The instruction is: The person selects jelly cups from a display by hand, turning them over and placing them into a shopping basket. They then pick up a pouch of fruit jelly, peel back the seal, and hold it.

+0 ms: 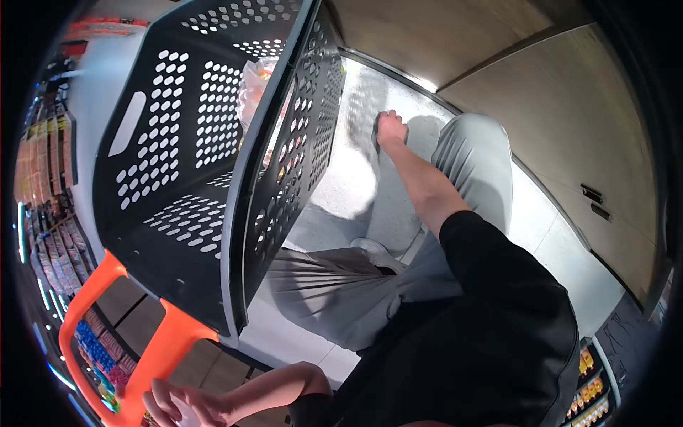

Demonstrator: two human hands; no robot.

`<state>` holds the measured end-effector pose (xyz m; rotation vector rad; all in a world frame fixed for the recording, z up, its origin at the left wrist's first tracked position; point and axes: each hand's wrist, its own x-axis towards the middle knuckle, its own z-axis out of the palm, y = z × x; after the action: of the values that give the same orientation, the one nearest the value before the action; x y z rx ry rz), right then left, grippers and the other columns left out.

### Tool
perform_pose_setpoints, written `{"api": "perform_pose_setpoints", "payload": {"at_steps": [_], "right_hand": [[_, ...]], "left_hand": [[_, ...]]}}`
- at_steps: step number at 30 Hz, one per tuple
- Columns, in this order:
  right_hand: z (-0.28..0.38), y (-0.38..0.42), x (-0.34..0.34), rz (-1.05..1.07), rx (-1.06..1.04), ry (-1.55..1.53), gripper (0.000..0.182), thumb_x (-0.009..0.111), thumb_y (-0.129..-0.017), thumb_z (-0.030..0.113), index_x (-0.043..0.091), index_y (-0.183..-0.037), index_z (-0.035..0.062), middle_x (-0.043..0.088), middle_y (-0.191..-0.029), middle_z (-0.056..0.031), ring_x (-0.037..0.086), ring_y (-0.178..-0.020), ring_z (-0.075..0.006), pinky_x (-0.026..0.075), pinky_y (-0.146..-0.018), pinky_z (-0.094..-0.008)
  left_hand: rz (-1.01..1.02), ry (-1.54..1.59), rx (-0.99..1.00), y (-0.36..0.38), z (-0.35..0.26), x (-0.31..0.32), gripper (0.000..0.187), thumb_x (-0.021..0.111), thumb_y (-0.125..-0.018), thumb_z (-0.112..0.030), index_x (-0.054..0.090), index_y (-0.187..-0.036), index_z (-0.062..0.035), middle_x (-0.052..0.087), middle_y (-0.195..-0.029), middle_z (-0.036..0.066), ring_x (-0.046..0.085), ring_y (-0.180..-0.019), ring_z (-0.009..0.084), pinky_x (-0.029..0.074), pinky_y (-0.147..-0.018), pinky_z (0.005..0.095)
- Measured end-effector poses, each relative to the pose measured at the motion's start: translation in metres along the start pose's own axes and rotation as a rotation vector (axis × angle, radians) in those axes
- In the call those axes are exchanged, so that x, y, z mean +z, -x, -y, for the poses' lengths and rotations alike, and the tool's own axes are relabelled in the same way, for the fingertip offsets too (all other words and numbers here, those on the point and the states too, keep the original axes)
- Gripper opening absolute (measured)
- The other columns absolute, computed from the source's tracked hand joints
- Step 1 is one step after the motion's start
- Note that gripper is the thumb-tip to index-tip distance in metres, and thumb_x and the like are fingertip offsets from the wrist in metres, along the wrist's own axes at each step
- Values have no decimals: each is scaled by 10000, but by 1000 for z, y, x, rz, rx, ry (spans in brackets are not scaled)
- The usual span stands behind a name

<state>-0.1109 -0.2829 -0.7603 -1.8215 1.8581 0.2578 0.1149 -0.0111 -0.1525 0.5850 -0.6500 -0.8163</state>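
Gripping the orange handle (107, 324) of a black perforated shopping basket (206, 164), a shopper's left hand (186, 407) shows at the lower edge of the head view, fingers curled toward the bar, though the frame cuts off how firmly they close. The basket hangs tilted, its open mouth turned sideways, most likely because it is carried by that single handle beside the body. A clear plastic bag (257, 85) with something orange inside rests against the basket's inner wall, settled where the tilt lets it lie.

The right hand (391, 130) stretches away at full arm's length, fingers bent downward; whether it has hold of anything cannot be told from here. Grey trousers (469, 178) and a black sleeve (498, 285) fill the middle of the view.

Pale floor tiles (562, 242) lie beyond the legs, while stocked shelves (50, 185) crowd the basket's outer side.
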Motion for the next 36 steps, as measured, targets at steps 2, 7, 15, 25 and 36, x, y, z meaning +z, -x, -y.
{"api": "perform_pose_setpoints", "payload": {"at_steps": [2, 7, 15, 25, 36], "right_hand": [[5, 2, 4, -34, -5, -26, 272, 580, -908, 153, 661, -1160, 89, 619, -1134, -126, 632, -1094, -306, 521, -874, -489], [-4, -14, -9, 1274, 47, -2105, 297, 525, -969, 236, 613, -1200, 73, 707, -1143, -141, 612, -703, -228, 510, -695, -334], [51, 111, -241, 893, -343, -2419, 321, 627, -918, 208, 589, -1214, 91, 586, -1375, -162, 572, -936, -204, 476, -761, -312], [75, 150, -313, 950, -863, -2229, 581, 716, -904, 173, 489, -1434, 104, 545, -1397, -205, 615, -1126, -302, 562, -894, -397], [76, 260, -412, 981, -295, -1625, 264, 651, -993, 158, 578, -1235, 84, 675, -1144, -60, 674, -1016, -161, 564, -892, -324]], "left_hand": [[-117, -10, 131, 2, -1, 0, 369, 538, -622, 145, 391, -946, 46, 376, -946, 82, 362, -950, 183, 549, -339, 227], [-147, -33, 196, -1, 26, 20, 1000, 583, -666, 124, 96, -1534, 24, 416, -907, 76, 378, -904, 166, 578, -376, 219], [28, -51, 167, -3, 29, 0, 1006, 602, -664, 82, 91, -1529, 43, 407, -929, 75, 341, -1030, 184, 527, -339, 159], [-30, -243, 140, -10, 30, -1, 1005, 589, -761, -58, -23, -1554, 30, 363, -1028, 174, 369, -980, 201, 505, -347, 169], [-349, -457, -3, -12, 40, 41, 974, 631, -828, -103, 37, -1599, -159, 618, -1044, 195, 554, -872, 194, 544, -431, 276]]}}
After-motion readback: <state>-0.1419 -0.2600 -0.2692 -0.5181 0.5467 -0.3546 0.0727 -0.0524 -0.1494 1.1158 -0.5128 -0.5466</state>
